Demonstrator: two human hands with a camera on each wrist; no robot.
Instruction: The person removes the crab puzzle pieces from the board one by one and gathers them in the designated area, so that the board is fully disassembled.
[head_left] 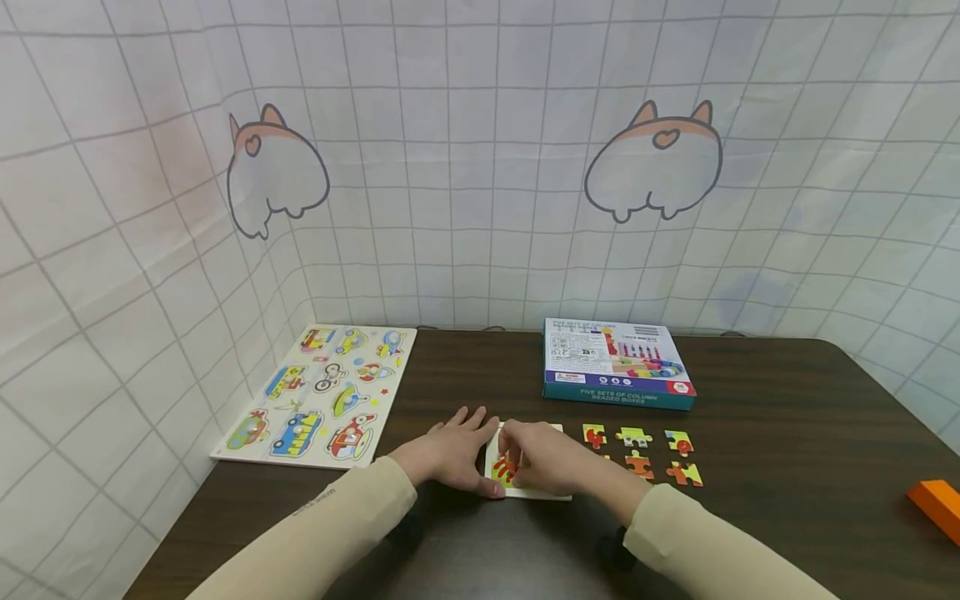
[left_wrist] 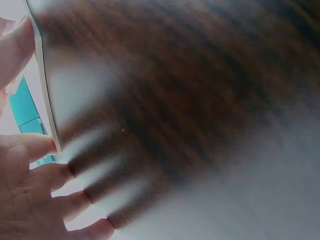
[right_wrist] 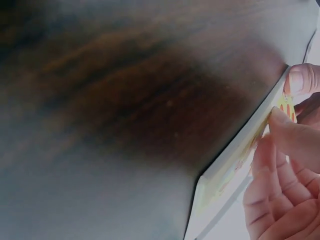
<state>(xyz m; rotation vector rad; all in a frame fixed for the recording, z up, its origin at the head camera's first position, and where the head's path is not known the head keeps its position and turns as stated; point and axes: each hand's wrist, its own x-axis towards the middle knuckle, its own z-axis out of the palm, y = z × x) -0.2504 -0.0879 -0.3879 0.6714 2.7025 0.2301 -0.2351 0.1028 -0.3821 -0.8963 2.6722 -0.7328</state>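
A small white puzzle tray (head_left: 551, 497) lies flat on the dark table, partly hidden by both hands. My left hand (head_left: 453, 454) is at its left side, fingers straight and spread, with the thumb resting on the near left corner. My right hand (head_left: 547, 458) is over the tray with curled fingers, its thumb and index pinching at a yellow and red puzzle piece (head_left: 502, 472) in the left part. The fingers cover much of that piece. In the right wrist view, the thumb (right_wrist: 282, 117) is down at the tray's frame (right_wrist: 235, 142).
Several loose jigsaw pieces (head_left: 639, 465) lie to the right of the tray. Behind them is a boxed bead set (head_left: 618, 362). A vehicle picture board (head_left: 322, 396) lies at the left. An orange block (head_left: 937, 507) shows at the right edge. A grid-patterned curtain (head_left: 480, 167) hangs behind the table.
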